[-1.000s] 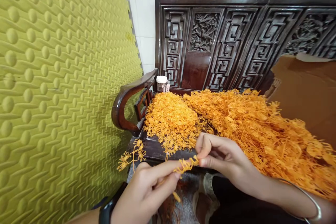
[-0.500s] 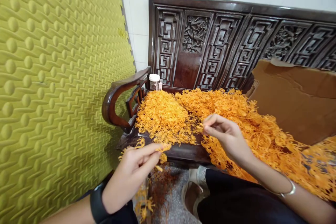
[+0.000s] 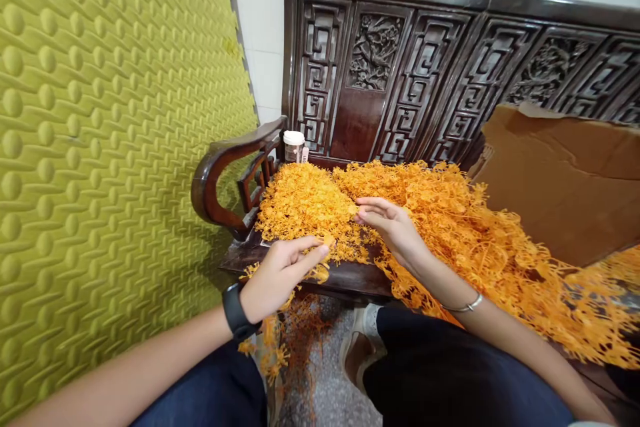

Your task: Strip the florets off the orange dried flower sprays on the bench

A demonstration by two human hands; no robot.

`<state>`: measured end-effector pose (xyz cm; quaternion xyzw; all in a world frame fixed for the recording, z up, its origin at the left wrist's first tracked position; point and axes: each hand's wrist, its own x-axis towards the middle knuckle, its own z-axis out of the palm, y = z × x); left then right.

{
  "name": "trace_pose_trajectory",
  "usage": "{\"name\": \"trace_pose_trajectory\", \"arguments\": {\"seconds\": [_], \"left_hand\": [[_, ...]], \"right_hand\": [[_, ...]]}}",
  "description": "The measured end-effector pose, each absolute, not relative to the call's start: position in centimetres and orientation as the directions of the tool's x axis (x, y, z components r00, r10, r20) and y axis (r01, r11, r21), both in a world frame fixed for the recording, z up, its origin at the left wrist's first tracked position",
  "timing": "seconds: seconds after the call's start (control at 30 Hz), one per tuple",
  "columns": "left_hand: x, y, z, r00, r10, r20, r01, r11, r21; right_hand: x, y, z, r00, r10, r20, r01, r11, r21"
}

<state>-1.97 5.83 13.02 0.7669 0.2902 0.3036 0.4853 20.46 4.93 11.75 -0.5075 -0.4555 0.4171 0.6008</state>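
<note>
My left hand (image 3: 283,273) is closed in a pinch on an orange plastic piece with thin, spidery branches (image 3: 327,240). More of the same orange strand hangs below that hand toward the floor. My right hand (image 3: 390,223) is over the gap between two heaps, its fingers stretched out and a little apart, the tips beside the left heap's edge. Small loose orange pieces form the left heap (image 3: 305,203). The larger right heap (image 3: 450,240) is a tangle of longer orange strands. Whether a small piece still touches my right fingertips is hard to make out.
A dark carved wooden bench (image 3: 360,123) bears both heaps. In its corner stands a white-lidded jar (image 3: 293,145) by the armrest (image 3: 205,190). Torn cardboard (image 3: 560,180) leans at the right. A yellow-green padded sheet (image 3: 115,147) rises at the left. Reddish-brown bits litter the floor.
My right hand has moved left to the small heap's edge, and its pinch has loosened. My left hand has moved up and right, still pinching the orange piece. The view has shifted slightly.
</note>
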Motion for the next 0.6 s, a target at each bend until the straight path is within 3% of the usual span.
{"name": "trace_pose_trajectory", "arguments": {"seconds": [0.13, 0.3, 0.47, 0.6], "left_hand": [[-1.2, 6.3, 12.9, 0.652, 0.737, 0.179, 0.126, -0.338, 0.933], [-0.3, 6.8, 13.1, 0.609, 0.768, 0.199, 0.12, -0.337, 0.934], [0.7, 6.6, 14.3, 0.572, 0.783, 0.244, 0.023, -0.313, 0.95], [0.6, 7.1, 14.8, 0.529, 0.803, 0.276, -0.087, -0.272, 0.958]], "right_hand": [[19.6, 7.0, 10.8, 0.277, 0.951, 0.135, -0.086, 0.164, -0.983], [19.7, 12.1, 9.9, 0.41, 0.889, 0.201, -0.019, 0.229, -0.973], [20.0, 15.9, 9.7, 0.446, 0.892, 0.074, 0.081, 0.042, -0.996], [18.1, 15.3, 11.0, 0.459, 0.889, -0.009, -0.053, 0.017, -0.998]]}}
